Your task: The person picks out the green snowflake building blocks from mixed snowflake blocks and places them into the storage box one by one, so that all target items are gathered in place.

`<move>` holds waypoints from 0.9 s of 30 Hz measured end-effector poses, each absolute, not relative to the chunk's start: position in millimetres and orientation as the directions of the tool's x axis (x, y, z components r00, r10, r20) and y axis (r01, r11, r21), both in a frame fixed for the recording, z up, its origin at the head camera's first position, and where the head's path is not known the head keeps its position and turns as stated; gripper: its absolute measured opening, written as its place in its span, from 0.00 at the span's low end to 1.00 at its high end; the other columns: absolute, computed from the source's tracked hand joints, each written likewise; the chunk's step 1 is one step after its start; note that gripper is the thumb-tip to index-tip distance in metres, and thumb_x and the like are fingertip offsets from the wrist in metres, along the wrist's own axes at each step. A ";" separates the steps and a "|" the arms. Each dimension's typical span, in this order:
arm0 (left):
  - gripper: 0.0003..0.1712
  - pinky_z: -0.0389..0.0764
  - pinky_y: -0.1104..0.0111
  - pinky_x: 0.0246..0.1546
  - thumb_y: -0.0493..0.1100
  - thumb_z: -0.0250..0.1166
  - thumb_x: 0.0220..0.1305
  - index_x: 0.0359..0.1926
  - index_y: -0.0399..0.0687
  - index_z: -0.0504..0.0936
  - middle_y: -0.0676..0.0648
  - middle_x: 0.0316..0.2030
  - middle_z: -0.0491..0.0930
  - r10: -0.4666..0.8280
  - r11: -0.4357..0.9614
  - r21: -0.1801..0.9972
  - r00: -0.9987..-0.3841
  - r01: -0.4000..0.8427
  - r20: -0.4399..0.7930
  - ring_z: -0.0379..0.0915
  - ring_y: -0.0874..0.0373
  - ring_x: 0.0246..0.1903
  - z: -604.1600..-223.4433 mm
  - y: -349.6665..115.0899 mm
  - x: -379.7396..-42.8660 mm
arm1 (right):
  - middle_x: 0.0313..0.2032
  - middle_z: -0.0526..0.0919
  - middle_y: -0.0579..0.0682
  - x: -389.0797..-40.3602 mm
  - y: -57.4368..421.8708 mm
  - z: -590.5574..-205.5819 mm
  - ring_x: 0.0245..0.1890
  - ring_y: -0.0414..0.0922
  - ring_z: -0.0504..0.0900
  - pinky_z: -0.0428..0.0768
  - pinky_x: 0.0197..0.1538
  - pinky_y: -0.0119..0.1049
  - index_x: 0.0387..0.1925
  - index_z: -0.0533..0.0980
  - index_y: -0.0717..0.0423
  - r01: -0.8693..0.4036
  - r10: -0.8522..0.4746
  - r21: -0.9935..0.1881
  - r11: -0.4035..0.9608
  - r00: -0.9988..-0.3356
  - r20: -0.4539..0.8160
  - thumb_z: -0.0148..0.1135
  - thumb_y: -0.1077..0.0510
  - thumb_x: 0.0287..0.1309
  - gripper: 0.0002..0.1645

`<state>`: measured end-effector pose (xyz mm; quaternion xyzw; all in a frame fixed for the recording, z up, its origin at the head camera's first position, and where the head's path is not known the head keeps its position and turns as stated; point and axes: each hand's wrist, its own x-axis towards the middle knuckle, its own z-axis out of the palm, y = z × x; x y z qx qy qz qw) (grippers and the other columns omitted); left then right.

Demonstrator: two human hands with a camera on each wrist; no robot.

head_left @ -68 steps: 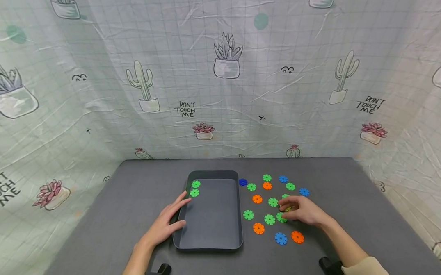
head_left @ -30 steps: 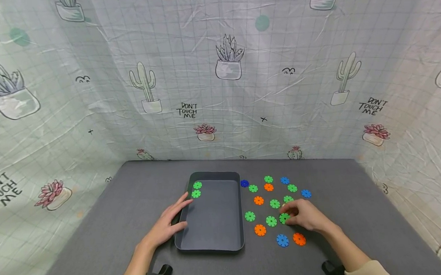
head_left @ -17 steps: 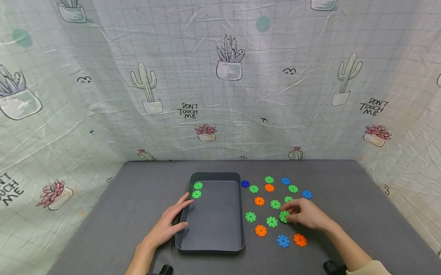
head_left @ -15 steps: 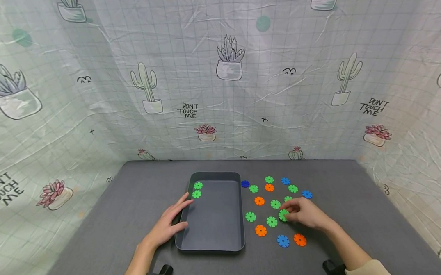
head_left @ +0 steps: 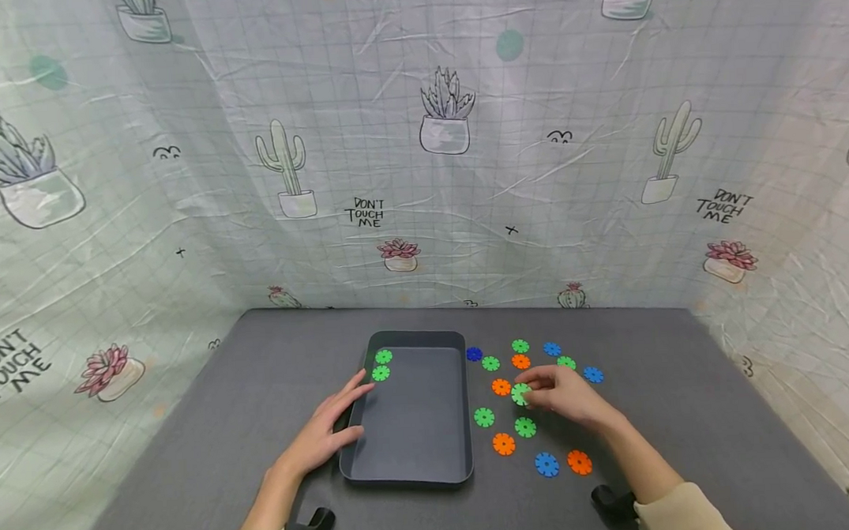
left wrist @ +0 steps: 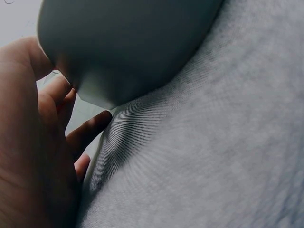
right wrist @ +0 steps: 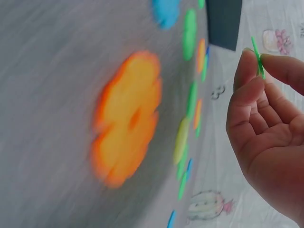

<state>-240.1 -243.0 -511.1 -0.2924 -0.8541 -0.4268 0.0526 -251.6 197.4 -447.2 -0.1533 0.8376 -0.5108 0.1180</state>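
My right hand [head_left: 571, 394] pinches a green notched plastic disc [head_left: 519, 394] above the table, right of the tray. In the right wrist view, that disc [right wrist: 257, 54] is seen edge-on between thumb and fingertips. My left hand [head_left: 323, 429] rests at the left rim of the dark grey tray [head_left: 417, 431], its fingers spread and fairly straight. The left wrist view shows the tray wall [left wrist: 128, 42] close up beside the left hand [left wrist: 42, 137]. Two green discs, an upper one [head_left: 383, 357] and a lower one [head_left: 381, 374], lie in the tray's far left corner.
Several loose discs lie right of the tray, among them an orange disc [head_left: 503, 444], a light blue disc [head_left: 546, 464] and a dark blue disc [head_left: 474, 354]. A yellow disc [right wrist: 180, 141] shows in the right wrist view. A patterned curtain [head_left: 450, 201] hangs behind the table.
My right hand has picked up a green disc from the right cluster and carried it up and left, toward the tray. The left hand stays at the tray's rim.
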 end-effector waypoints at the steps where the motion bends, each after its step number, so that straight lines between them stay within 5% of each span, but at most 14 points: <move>1: 0.36 0.48 0.29 0.61 0.40 0.63 0.65 0.74 0.44 0.68 0.43 0.78 0.52 0.454 0.462 0.701 -0.824 0.543 0.339 0.51 0.36 0.73 -511.4 -243.0 -240.6 | 0.41 0.86 0.54 -253.3 193.4 -445.8 0.38 0.56 0.83 0.80 0.42 0.48 0.57 0.78 0.70 -0.135 -0.377 -0.896 0.424 -0.925 -0.039 0.64 0.60 0.65 0.23; 9: 0.36 0.50 0.29 0.61 0.41 0.64 0.65 0.74 0.45 0.68 0.44 0.78 0.52 0.451 0.470 0.696 -0.825 0.543 0.340 0.51 0.36 0.73 -512.7 -242.9 -241.5 | 0.41 0.87 0.57 -264.5 162.2 -435.2 0.41 0.63 0.83 0.80 0.44 0.53 0.59 0.75 0.72 -0.152 -0.389 -0.921 0.357 -0.921 0.002 0.63 0.61 0.66 0.24; 27: 0.34 0.50 0.28 0.60 0.41 0.63 0.67 0.73 0.42 0.68 0.41 0.77 0.53 0.457 0.474 0.678 -0.815 0.562 0.356 0.52 0.35 0.73 -513.5 -242.5 -241.2 | 0.41 0.87 0.56 -280.0 112.5 -427.4 0.45 0.62 0.84 0.80 0.50 0.53 0.58 0.77 0.70 -0.058 -0.353 -0.961 0.269 -0.935 -0.042 0.63 0.65 0.63 0.22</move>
